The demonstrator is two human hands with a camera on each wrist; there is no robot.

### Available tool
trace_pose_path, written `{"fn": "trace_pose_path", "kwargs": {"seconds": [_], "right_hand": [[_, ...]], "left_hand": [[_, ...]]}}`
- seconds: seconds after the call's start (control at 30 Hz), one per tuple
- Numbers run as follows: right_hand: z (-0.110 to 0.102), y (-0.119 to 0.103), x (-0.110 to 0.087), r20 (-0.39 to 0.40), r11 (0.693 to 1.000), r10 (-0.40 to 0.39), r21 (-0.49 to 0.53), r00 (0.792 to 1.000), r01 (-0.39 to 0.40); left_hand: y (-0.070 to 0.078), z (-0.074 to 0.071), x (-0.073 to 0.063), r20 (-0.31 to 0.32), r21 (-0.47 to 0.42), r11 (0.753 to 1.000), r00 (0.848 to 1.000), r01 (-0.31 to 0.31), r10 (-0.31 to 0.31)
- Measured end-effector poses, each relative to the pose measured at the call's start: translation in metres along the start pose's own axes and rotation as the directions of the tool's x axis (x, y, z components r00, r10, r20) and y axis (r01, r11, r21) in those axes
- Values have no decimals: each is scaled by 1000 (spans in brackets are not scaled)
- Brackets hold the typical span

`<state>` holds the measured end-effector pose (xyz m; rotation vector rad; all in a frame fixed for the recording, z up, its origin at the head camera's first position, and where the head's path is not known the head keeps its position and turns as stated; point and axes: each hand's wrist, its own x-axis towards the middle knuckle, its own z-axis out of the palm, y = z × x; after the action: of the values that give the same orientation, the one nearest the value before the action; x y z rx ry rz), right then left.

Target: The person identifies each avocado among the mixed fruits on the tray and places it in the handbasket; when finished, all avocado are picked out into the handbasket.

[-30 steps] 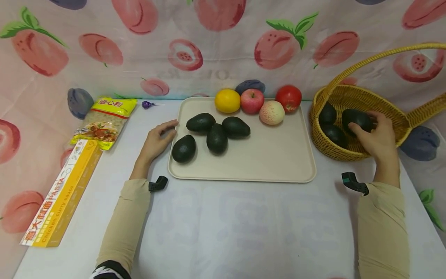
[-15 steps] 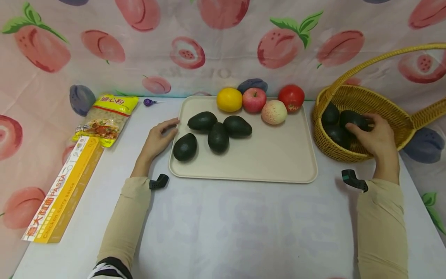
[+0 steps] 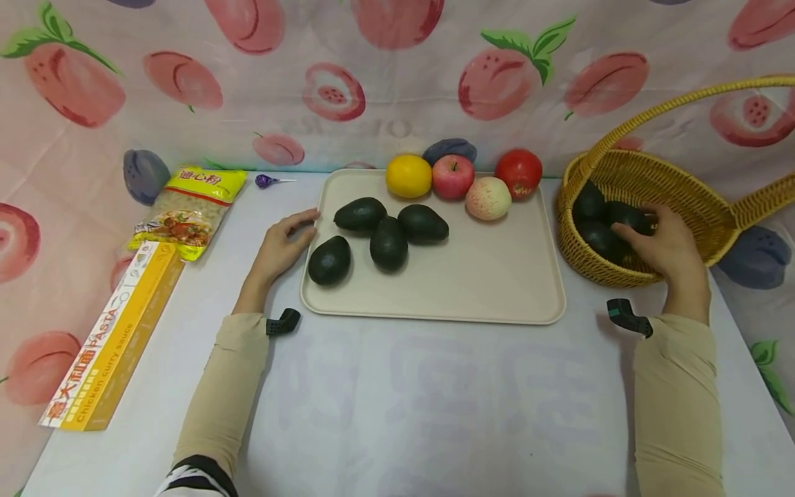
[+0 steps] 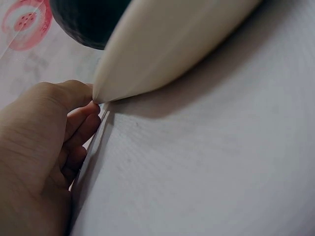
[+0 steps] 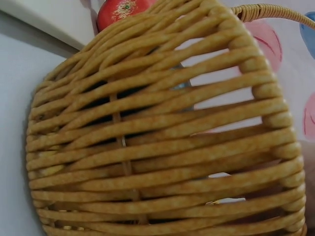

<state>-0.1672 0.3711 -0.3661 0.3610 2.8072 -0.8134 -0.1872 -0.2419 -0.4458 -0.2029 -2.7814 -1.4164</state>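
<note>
In the head view my right hand (image 3: 669,241) reaches into the wicker basket (image 3: 577,255) and holds a dark green avocado (image 3: 629,215) between thumb and fingers. Two more avocados lie beside it, against the basket's left wall. The basket's woven side (image 5: 162,137) hides most of that hand in the right wrist view. My left hand (image 3: 282,247) rests on the table, its fingertips touching the left edge of the beige tray (image 3: 472,304). The left wrist view shows this hand (image 4: 44,132) at the tray's rim (image 4: 142,64), with relaxed fingers. Several avocados (image 3: 388,245) lie on the tray's left half.
Along the tray's back sit a lemon (image 3: 408,176), an apple (image 3: 453,177), a pale speckled peach (image 3: 488,199) and a tomato (image 3: 518,173). At left lie a macaroni bag (image 3: 189,210), a pasta box (image 3: 114,338) and a purple lollipop (image 3: 266,181). The basket's handle (image 3: 658,110) arches above it.
My right hand has moved slightly left and lower in the basket with the avocado, which now sits against the other two. The left hand stays at the tray's edge.
</note>
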Motion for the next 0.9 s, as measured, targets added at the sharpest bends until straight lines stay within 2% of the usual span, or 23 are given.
{"fn": "trace_pose_path", "kwargs": {"seconds": [0.3,0.4,0.5,0.57,0.73,0.9], "right_hand": [[1,1,0,-18,999,-32,12,999,32],[2,-1,0,-57,997,-63,44,996,66],[4,-2,0,-134,990,-83,104,987,98],[5,-5,-1,-200,982,-82,153,976,113],[7,-15,-5,-353,945,-88,267,932,190],[10,-30,-10,-467,866,-108,389,877,314]], "left_hand": [[-1,1,0,-6,2,1000,1000,-5,5],[-1,1,0,-7,3,1000,1000,-5,5],[-2,1,-1,-6,5,1000,1000,-5,5],[-2,0,-1,-7,8,1000,1000,-6,6],[-1,0,-1,-9,6,1000,1000,-5,5],[2,0,-2,1,1,1000,1000,9,-9]]}}
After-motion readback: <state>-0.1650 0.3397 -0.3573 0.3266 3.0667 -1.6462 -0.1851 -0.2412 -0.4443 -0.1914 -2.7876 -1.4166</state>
